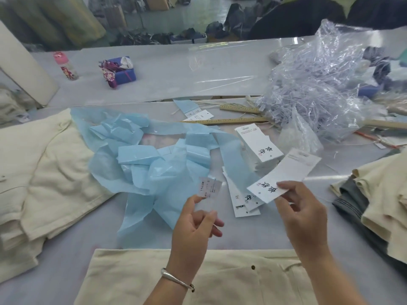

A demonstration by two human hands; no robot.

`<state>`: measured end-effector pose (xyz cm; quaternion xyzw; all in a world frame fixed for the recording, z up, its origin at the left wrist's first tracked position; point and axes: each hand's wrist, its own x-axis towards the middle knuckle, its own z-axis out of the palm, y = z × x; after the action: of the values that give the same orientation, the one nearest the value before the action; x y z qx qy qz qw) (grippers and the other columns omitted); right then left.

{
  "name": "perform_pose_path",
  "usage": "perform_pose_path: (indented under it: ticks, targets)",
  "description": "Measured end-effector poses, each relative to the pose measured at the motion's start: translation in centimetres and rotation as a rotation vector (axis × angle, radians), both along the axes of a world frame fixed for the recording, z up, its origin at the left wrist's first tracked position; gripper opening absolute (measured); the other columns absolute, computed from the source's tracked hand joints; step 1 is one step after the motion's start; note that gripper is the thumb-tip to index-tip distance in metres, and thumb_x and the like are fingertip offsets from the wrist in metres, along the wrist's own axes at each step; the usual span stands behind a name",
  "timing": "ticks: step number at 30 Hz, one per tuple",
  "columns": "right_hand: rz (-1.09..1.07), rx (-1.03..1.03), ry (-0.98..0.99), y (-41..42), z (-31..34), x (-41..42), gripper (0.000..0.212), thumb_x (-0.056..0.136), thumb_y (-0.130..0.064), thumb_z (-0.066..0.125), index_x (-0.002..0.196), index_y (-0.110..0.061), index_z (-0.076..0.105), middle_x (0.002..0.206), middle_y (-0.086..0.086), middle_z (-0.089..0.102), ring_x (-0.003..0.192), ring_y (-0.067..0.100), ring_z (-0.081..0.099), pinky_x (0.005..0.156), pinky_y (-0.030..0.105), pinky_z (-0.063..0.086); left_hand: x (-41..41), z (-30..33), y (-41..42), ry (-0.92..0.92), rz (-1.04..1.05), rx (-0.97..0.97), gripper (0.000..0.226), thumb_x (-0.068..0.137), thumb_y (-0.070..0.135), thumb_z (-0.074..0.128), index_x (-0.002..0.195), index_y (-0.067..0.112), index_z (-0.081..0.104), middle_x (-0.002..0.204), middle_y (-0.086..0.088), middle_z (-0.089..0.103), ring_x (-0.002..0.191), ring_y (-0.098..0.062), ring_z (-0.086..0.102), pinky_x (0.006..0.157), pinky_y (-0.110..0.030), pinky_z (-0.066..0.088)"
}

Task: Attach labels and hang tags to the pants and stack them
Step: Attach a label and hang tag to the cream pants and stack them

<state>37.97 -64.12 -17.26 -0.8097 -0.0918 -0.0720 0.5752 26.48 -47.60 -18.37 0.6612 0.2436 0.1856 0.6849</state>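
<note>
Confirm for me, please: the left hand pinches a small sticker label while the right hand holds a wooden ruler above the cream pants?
Not quite. The head view shows the right hand holding a white hang tag, not a ruler; the left hand does pinch the sticker label.

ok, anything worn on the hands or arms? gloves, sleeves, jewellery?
No gloves or sleeves in view: both forearms are bare. The left hand has a smooth silver cuff bangle at the wrist. The right hand wears nothing visible; no rings seen on the fingers.
</note>
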Motion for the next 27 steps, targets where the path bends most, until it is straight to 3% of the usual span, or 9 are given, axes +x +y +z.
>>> perform_pose_path:
  ticks: [2,4,8,14,17,19,22,25,27]
  targets:
    - [0.14,0.282,0.102,-0.9,0.4,-2.7,0.021,0.083,-0.007,0.055,0.095,-0.019,0.069,0.085,0.0,0.072,0.078,0.02,0.063,0.067,0.035,0.054,-0.4,0.6,-1.8,0.016,-0.081,-0.028,0.039,0.089,0.027,0.062,0.122,0.035,0.044,0.079,-0.004,0.074,0.061,-0.016,0.068,0.058,-0.017,0.047]
    - [0.203,0.353,0.116,-1.7,0.6,-5.2,0.021,0.085,-0.014,0.053,0.097,-0.02,0.069,0.09,0.001,0.071,0.083,0.018,0.063,0.068,0.029,0.054,-0.7,1.2,-3.9,0.047,-0.133,-0.049,0.055,0.085,0.035,0.065,0.13,0.041,0.034,0.086,-0.001,0.075,0.069,-0.017,0.072,0.06,-0.017,0.048]
    - [0.268,0.158,0.029,-3.8,0.6,-8.6,0.024,0.085,-0.02,0.057,0.106,-0.03,0.063,0.099,-0.014,0.071,0.09,0.006,0.064,0.076,0.014,0.046,-1.6,2.4,-7.4,0.015,-0.107,-0.132,0.086,0.075,0.04,0.073,0.143,0.033,0.021,0.091,-0.004,0.075,0.08,-0.02,0.073,0.063,-0.021,0.052]
    - [0.353,-0.117,-0.083,-8.2,0.3,-10.9,0.038,0.084,-0.027,0.063,0.12,-0.037,0.054,0.114,-0.024,0.063,0.101,-0.001,0.059,0.083,0.009,0.043,-2.7,3.8,-10.4,-0.041,-0.022,-0.236,0.065,0.089,0.019,0.067,0.138,0.031,0.025,0.09,-0.01,0.076,0.081,-0.026,0.074,0.061,-0.027,0.055]
    - [0.445,-0.153,-0.064,-9.7,0.0,-11.5,0.048,0.083,-0.031,0.064,0.129,-0.035,0.049,0.118,-0.029,0.059,0.106,-0.008,0.055,0.088,0.003,0.036,-3.1,3.8,-11.5,-0.018,0.047,-0.188,0.076,0.079,0.029,0.076,0.14,0.025,0.032,0.081,-0.02,0.069,0.079,-0.027,0.068,0.078,-0.049,0.057]
    - [0.53,-0.186,-0.047,-10.3,-0.4,-12.0,0.056,0.082,-0.037,0.062,0.134,-0.043,0.043,0.122,-0.037,0.053,0.11,-0.012,0.051,0.089,0.002,0.035,-3.4,3.5,-12.2,0.018,0.111,-0.025,0.081,0.077,0.03,0.077,0.144,0.023,0.032,0.075,-0.025,0.064,0.07,-0.022,0.061,0.082,-0.047,0.055]
    - [0.458,-0.132,0.009,-11.3,-0.5,-12.2,0.066,0.082,-0.044,0.063,0.137,-0.058,0.03,0.132,-0.031,0.048,0.113,-0.006,0.053,0.089,0.006,0.038,-3.7,3.4,-13.1,-0.018,0.152,0.309,0.074,0.083,0.013,0.074,0.145,0.02,0.034,0.052,0.001,0.051,0.051,-0.005,0.044,0.057,-0.017,0.043]
    - [0.11,-0.155,-0.077,-12.5,0.6,-10.7,0.072,0.081,-0.045,0.065,0.143,-0.038,0.03,0.151,-0.003,0.034,0.138,0.02,0.035,0.109,0.036,0.034,-3.8,3.9,-12.9,-0.032,0.081,0.55,0.081,0.084,0.009,0.072,0.15,0.022,0.026,0.049,0.008,0.041,0.047,-0.006,0.037,0.053,-0.013,0.037]
    - [0.1,-0.298,-0.174,-13.2,1.7,-9.2,0.074,0.074,-0.047,0.071,0.138,-0.021,0.046,0.147,0.009,0.041,0.138,0.025,0.035,0.111,0.044,0.03,-3.9,4.3,-12.4,-0.036,0.001,0.693,0.083,0.085,0.009,0.071,0.15,0.026,0.021,0.05,0.01,0.041,0.049,-0.006,0.04,0.054,-0.01,0.036]
